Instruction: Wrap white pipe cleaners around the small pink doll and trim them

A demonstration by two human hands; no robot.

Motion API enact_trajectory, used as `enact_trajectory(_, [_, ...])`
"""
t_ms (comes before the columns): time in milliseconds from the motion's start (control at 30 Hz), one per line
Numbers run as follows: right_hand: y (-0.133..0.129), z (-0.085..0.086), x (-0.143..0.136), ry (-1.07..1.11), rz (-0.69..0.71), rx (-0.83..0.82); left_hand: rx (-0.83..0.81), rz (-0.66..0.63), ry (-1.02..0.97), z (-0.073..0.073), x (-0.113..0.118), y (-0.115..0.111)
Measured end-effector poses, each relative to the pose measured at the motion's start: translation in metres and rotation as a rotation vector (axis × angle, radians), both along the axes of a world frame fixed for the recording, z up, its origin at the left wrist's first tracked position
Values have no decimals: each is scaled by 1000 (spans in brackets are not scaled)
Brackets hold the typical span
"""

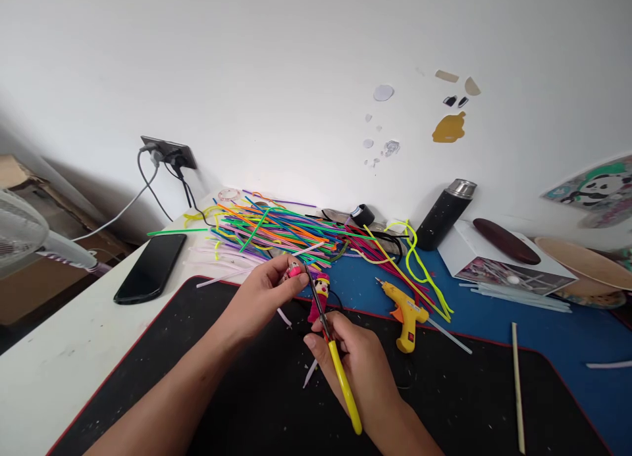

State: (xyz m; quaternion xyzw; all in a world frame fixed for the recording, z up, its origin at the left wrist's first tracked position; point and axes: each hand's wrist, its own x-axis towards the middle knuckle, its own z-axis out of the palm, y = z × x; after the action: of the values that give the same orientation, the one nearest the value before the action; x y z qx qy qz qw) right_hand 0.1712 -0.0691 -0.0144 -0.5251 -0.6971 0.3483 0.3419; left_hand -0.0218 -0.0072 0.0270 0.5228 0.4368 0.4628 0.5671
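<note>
My left hand [274, 288] pinches a small pink and white fuzzy piece [295, 270] between thumb and fingers, partly hidden by them. In my right hand [350, 351] is a pair of yellow-handled pliers [340, 377], gripped near the pivot. Their long dark jaws point up and left, with the tips right beside the pink piece; whether they touch it I cannot tell. Just behind the jaws lies a small magenta and yellow pipe-cleaner figure [322, 286] with a face. Pale lilac pipe-cleaner scraps [310, 374] lie below on the black mat [237, 390].
Behind my hands spreads a pile of coloured pipe cleaners [271, 226]. To the right lie a yellow glue gun [405, 314], a wooden stick [517, 390] and clear glue sticks [518, 298]. A black flask [444, 216] leans by a white box [494, 262]. A phone [151, 268] lies left.
</note>
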Motion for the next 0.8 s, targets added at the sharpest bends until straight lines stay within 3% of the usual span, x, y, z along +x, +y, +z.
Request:
enact_trajectory(267, [0,-1,-1,30,7,-57,-2,28,-27,-1,2,-1])
enact_trajectory(500, [0,4,-3,280,5,-276,-4,26,-38,-3,2,0])
enact_trajectory(800, [-3,11,-6,448,-69,-363,-56,-12,-83,-2,3,-3])
